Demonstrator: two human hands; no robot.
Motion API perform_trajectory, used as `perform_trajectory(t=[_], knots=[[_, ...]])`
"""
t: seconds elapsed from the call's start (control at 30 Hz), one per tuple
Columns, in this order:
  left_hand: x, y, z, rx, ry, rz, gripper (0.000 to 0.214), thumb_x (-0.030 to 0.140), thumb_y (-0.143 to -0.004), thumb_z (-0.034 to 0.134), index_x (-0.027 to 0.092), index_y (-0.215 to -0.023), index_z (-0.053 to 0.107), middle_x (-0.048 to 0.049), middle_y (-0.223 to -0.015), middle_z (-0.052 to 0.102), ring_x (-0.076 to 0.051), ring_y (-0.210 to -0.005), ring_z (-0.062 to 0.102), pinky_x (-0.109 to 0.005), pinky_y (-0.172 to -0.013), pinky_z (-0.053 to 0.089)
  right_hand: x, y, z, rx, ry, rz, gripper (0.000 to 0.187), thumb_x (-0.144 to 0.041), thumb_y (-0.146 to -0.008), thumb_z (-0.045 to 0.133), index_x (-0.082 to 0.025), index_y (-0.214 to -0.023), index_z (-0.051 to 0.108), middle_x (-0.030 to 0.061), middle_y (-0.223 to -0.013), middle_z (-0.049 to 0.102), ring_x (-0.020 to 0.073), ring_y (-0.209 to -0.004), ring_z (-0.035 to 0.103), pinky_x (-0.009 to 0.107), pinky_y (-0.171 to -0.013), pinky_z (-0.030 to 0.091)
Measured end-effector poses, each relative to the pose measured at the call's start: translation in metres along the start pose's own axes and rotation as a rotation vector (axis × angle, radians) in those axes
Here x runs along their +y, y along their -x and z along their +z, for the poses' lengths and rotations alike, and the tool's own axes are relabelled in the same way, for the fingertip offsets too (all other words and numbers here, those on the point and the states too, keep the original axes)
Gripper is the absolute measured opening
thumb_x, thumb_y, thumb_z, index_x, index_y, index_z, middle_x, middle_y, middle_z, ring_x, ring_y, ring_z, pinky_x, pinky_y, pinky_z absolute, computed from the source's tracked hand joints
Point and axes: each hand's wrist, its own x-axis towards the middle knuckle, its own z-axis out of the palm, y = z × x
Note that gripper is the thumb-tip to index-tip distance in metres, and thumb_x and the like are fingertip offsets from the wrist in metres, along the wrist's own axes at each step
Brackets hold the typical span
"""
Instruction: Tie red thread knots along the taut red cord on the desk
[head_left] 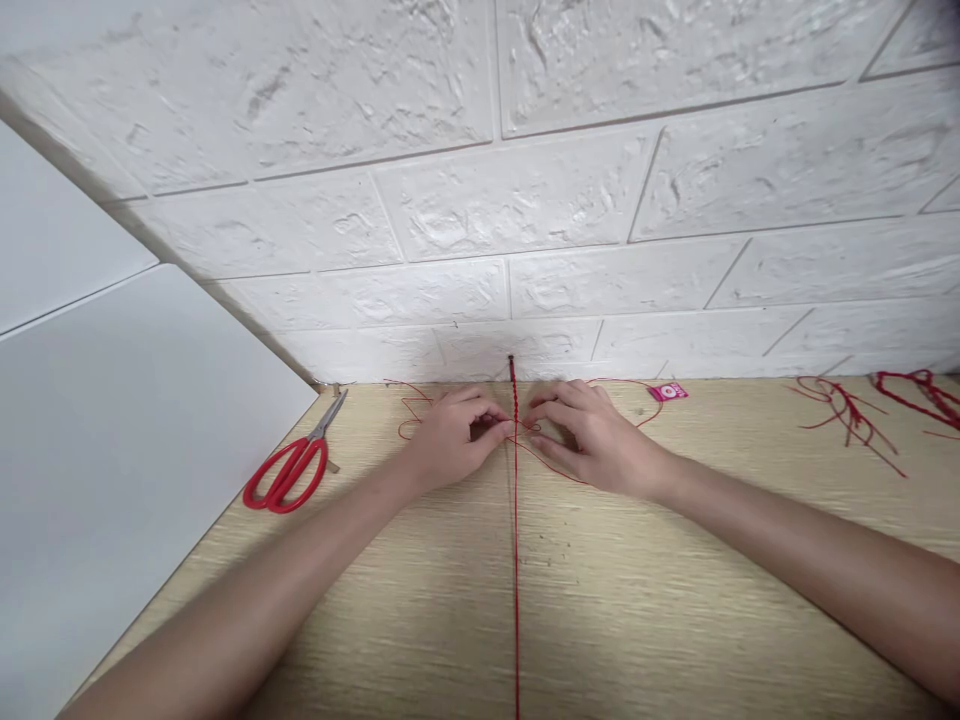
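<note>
A red cord [516, 580] runs straight from a dark hook-like piece [511, 360] at the wall down past the bottom edge of the view. Its upper stretch is a short knotted braid [514, 395]. My left hand [463, 435] pinches thin red cord between thumb and forefinger, just left of the braid's lower end. On the other side, my right hand [592, 435] has thumb and forefinger apart, beside a small cord loop [535, 428]. A loose thin strand [551, 465] curves below the knots toward the right palm.
Red-handled scissors [289, 475] lie at the left, beside a white panel [150, 430]. A small pink packet [667, 392] sits by the white brick-patterned wall [450, 220]. Finished-looking red braided pieces [851, 410] with loose ends rest at the far right of the wood-grain table [420, 620].
</note>
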Motion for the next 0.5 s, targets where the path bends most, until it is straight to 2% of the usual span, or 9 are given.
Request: perform_trajectory(t=[0.13, 0.3, 0.5], knots=[[0.0053, -0.0009, 0.002, -0.029, 0.019, -0.05, 0.02, 0.031, -0.093, 0.059, 0.019, -0.08, 0.067, -0.001, -0.079, 0.062, -0.016, -0.08, 0.058, -0.031, -0.073, 0.044, 0.0007, 0.0001, -0.0002, -0.015, 0.004, -0.024, 0.018, -0.029, -0.098, 0.056, -0.025, -0.111, 0.067, 0.0087, -0.122, 0.062, 0.0256, -0.114, 0.053, 0.044, -0.096, 0.039], [0.007, -0.002, 0.003, -0.054, 0.033, -0.08, 0.024, 0.033, -0.093, 0.057, 0.018, -0.076, 0.065, -0.0011, -0.077, 0.061, -0.015, -0.076, 0.056, -0.03, -0.068, 0.041, -0.0011, -0.0022, -0.0033, -0.018, -0.018, -0.008, 0.013, -0.027, -0.097, 0.055, -0.023, -0.1, 0.068, 0.0085, -0.115, 0.064, 0.0252, -0.11, 0.055, 0.044, -0.094, 0.039], [0.0058, -0.0038, 0.0017, -0.071, 0.083, -0.092, 0.033, 0.033, -0.097, 0.05, 0.017, -0.071, 0.061, -0.0008, -0.071, 0.058, -0.015, -0.071, 0.054, -0.03, -0.066, 0.04, -0.0033, -0.0015, -0.0036, -0.009, -0.047, 0.007, 0.013, -0.024, -0.094, 0.058, -0.023, -0.102, 0.068, 0.0084, -0.113, 0.065, 0.0253, -0.108, 0.056, 0.045, -0.093, 0.039]])
